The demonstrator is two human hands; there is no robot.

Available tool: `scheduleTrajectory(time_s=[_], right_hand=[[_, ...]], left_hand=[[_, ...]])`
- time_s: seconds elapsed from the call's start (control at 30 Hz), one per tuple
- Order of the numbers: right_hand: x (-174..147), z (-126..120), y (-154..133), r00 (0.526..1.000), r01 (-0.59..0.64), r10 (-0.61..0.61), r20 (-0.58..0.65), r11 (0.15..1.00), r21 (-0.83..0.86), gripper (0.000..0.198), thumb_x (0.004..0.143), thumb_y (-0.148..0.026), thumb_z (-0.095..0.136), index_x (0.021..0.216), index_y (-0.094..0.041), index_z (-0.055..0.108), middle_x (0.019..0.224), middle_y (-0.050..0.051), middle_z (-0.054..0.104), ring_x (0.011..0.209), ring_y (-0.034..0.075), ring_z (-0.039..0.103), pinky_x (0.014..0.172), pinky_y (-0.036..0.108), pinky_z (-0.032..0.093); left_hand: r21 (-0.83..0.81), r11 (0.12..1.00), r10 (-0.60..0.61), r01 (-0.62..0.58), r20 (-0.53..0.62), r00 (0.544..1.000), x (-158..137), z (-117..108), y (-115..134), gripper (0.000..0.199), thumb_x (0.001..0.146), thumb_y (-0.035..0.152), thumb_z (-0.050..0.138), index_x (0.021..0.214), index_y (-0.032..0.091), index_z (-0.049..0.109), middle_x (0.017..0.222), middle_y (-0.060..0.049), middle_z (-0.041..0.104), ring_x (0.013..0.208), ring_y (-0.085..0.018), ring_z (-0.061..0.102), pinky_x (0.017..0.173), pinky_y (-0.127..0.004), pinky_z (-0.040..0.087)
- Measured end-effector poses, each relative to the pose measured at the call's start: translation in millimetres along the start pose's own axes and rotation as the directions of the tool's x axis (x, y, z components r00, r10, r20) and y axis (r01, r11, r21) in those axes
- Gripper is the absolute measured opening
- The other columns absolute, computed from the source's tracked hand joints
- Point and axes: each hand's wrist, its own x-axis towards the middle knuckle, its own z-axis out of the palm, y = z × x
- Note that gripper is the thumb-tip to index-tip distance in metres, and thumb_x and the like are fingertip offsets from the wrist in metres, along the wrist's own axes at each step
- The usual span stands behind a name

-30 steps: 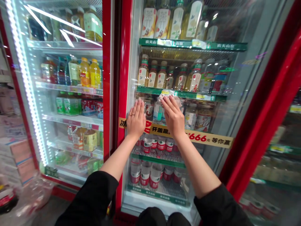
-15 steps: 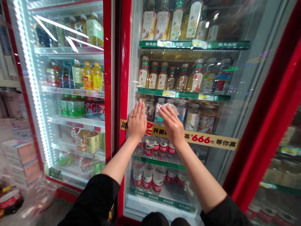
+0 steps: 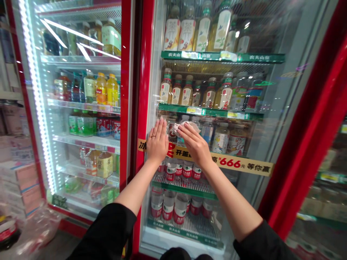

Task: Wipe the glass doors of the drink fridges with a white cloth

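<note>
My left hand (image 3: 157, 141) lies flat on the glass door (image 3: 244, 202) of a red-framed drinks fridge, fingers stretched out and a ring on one of them. It rests over the left part of a tan sticker strip (image 3: 244, 165) printed with black and red characters. Pressed to the glass a little to the right is my right hand (image 3: 195, 146), fingers long and together over a crumpled white cloth (image 3: 193, 126). Part of the cloth shows above and beside the fingers. Behind the glass, rows of bottles stand on shelves, some hidden by my hands.
To the left stands another lit fridge (image 3: 124, 108) with bottled drinks. Pink and white cartons (image 3: 18, 180) are stacked at the far left, near clear plastic wrap (image 3: 40, 231) on the floor. A red frame (image 3: 303, 144) slants along the right side.
My right hand and the cloth have slid slightly left across the glass, closer to my left hand. My left hand stays about where it was; the view has shifted a little.
</note>
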Motion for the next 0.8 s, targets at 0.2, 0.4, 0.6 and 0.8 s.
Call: scheduleTrajectory(time_s=[0.2, 0.4, 0.6, 0.8], right_hand=[[3.3, -6.3, 14.4, 0.981, -0.084, 0.069, -0.182, 0.994, -0.072, 0.059, 0.115, -0.013, 0.049, 0.167, -0.040, 0.056, 0.160, -0.002, 0.070, 0.159, 0.026, 0.056, 0.132, 0.058, 0.056], [14.7, 11.3, -5.6, 0.986, -0.109, 0.102, -0.131, 0.993, -0.048, 0.061, 0.115, -0.012, 0.043, 0.170, -0.038, 0.052, 0.164, -0.001, 0.066, 0.163, 0.025, 0.051, 0.136, 0.056, 0.051], [-26.0, -15.3, 4.6, 0.998, 0.008, -0.010, -0.064, 0.999, -0.038, 0.071, 0.115, -0.008, 0.048, 0.175, -0.045, 0.040, 0.167, -0.003, 0.063, 0.162, 0.023, 0.053, 0.136, 0.050, 0.052], [-5.8, -21.4, 15.6, 0.987, -0.094, 0.086, -0.139, 0.994, -0.049, 0.064, 0.115, -0.009, 0.048, 0.169, -0.042, 0.052, 0.165, -0.003, 0.066, 0.162, 0.025, 0.053, 0.135, 0.054, 0.053]], left_hand=[[-0.013, 1.000, -0.003, 0.003, -0.008, 1.000, -0.1, 0.4, 0.6, 0.068, 0.115, 0.025, 0.039, 0.182, 0.023, 0.028, 0.183, -0.006, 0.038, 0.172, -0.024, 0.035, 0.144, -0.046, 0.031], [-0.007, 1.000, -0.015, 0.015, 0.030, 0.999, 0.4, -2.1, 0.0, 0.067, 0.115, 0.026, 0.038, 0.181, 0.020, 0.032, 0.183, -0.008, 0.037, 0.173, -0.025, 0.034, 0.144, -0.047, 0.030], [-0.019, 0.999, -0.030, 0.031, 0.049, 0.998, 0.8, -2.6, 0.4, 0.068, 0.114, 0.025, 0.040, 0.181, 0.020, 0.033, 0.183, -0.008, 0.038, 0.173, -0.025, 0.033, 0.145, -0.047, 0.029], [-0.010, 0.998, -0.060, 0.061, 0.076, 0.995, 2.9, -5.8, 4.4, 0.068, 0.114, 0.024, 0.038, 0.181, 0.020, 0.031, 0.183, -0.009, 0.038, 0.173, -0.025, 0.032, 0.145, -0.049, 0.029]])
